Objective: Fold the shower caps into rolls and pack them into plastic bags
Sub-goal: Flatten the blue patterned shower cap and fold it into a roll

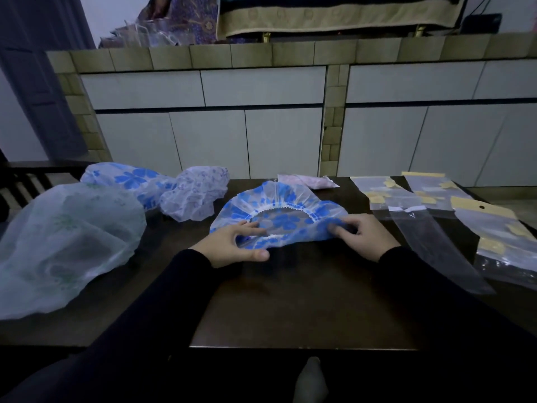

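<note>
1. Currently, blue-flowered shower cap [279,216] is spread flat on the dark table [305,301] — between both hands.
2. Near edge is pinched by left hand [232,245].
3. Right rim is gripped by right hand [363,237] — plastic bags [436,216] lie just beside it.

A home kitchen: a tiled counter [290,52] over white cabinet doors [209,141], facing a dark wooden table [305,301].

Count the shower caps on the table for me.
4 for certain: a blue flowered cap held by both hands, a green cap at far left, a second blue cap behind it, a pale cap beside that. Others may be hidden.
</note>
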`<state>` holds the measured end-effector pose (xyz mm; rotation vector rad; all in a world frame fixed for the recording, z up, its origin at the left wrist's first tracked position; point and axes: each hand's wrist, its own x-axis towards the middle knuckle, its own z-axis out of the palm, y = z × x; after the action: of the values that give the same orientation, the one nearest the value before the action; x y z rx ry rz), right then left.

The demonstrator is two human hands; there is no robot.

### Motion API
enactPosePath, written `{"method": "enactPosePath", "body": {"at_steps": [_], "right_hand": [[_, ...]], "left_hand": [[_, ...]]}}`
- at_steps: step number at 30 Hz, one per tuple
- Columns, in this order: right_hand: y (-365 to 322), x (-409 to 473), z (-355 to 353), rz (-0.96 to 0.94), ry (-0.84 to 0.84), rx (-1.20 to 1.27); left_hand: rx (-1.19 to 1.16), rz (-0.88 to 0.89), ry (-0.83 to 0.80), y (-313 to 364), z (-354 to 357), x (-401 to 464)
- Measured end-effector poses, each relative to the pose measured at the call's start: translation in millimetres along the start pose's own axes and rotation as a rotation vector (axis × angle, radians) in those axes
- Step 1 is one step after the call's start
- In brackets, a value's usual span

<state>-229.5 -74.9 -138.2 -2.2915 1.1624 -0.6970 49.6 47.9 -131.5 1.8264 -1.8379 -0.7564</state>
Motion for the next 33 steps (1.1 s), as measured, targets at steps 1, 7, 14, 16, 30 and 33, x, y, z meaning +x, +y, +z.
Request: {"method": "enactPosePath", "body": {"at_steps": [1, 7, 14, 16, 30, 33], "right_hand": [[0, 2, 1, 0.018, 0.063, 0.005], [-4, 10, 8, 0.02, 0.295, 0.052], [-8, 9, 8, -0.026, 0.189, 0.193], [-5, 14, 9, 0.039, 0.206, 0.113], [-43, 50, 5, 0.34, 0.101, -0.217], [-48, 61, 16, 0.388, 0.166, -0.337]], "left_hand": [[-0.083, 0.015, 0.044, 0, -2, -2], [-0.212, 0.006, 0.384, 4, -10, -2], [-0.142, -0.05, 0.498, 12, -10, 7], [0.027, -0.119, 0.474, 7, -13, 9], [0.554, -0.363, 0.629, 43, 0, 31], [0.418, -0.387, 0.573, 42, 2, 50]]}}
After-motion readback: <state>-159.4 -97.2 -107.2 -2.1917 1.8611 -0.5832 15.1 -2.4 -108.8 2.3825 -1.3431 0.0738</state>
